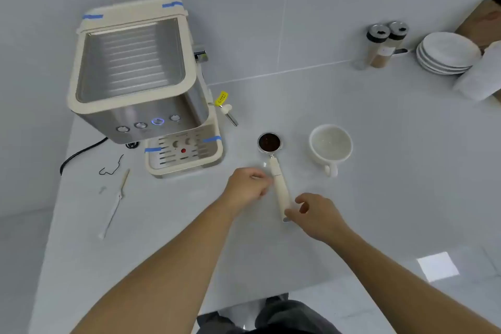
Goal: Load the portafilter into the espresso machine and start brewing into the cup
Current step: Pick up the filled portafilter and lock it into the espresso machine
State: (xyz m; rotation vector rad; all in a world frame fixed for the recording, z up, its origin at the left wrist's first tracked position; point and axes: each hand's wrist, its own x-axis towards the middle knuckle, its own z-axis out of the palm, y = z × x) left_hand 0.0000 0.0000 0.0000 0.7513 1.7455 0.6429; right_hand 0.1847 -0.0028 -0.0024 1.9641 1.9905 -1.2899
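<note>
The portafilter [278, 179] lies flat on the white counter, its basket full of dark coffee grounds, its cream handle pointing toward me. My left hand [248, 184] is at the handle's left side, fingertips touching it near the neck. My right hand [314, 214] touches the handle's near end with fingers curled but apart. An empty white cup [330, 145] stands to the right of the basket. The cream and steel espresso machine [141, 84] stands at the back left, one button lit blue, its drip tray [184, 154] bare.
A steam wand [229, 114] with a yellow tag juts from the machine's right side. A black cord, a bent wire and a thin white tool [115, 203] lie left of the tray. Two spice jars [382, 45], stacked plates [446, 53] and a white roll sit back right.
</note>
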